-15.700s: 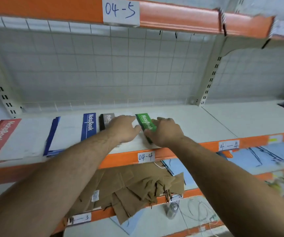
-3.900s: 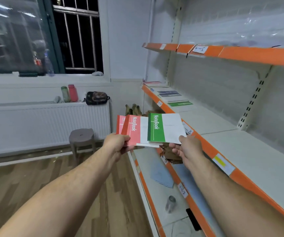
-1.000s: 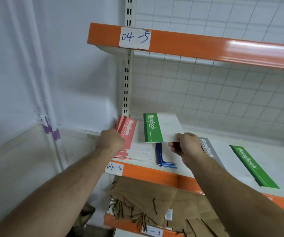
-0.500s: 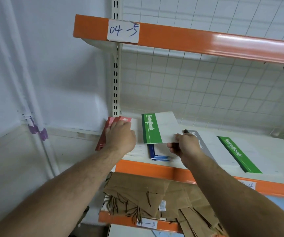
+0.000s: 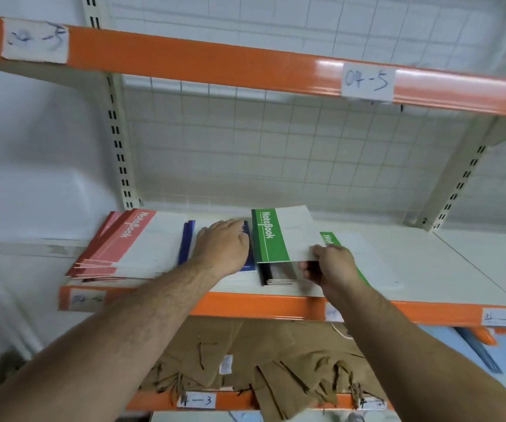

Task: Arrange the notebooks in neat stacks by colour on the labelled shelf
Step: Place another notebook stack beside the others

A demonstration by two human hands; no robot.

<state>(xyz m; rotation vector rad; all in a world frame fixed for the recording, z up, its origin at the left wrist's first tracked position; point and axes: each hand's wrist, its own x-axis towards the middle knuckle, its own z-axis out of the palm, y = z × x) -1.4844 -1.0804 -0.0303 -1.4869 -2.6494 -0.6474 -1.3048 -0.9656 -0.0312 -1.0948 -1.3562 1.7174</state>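
1. Head view: the left hand (image 5: 221, 242) has left the red stack (image 5: 130, 245). Now it lies flat on the blue stack (image 5: 186, 242) with loose fingers and holds nothing.
2. The red notebooks lie on the shelf (image 5: 245, 306) at the far left, a bit fanned out. So red looks done, but I think it needs a little tidy.
3. The right hand (image 5: 331, 266) still pinches one green notebook (image 5: 279, 236) by its white corner, thumb on top. The book has moved to the right and now hangs in the air over the dark grey stack (image 5: 276, 277).
4. The green stack (image 5: 328, 239) lies just to the right, partly hidden behind the book and the hand. I think the book goes there next.
5. The dark grey stack sits right under the book, so the book must not drop too soon.
6. Brown paper bags (image 5: 276, 360) lie on the level below.
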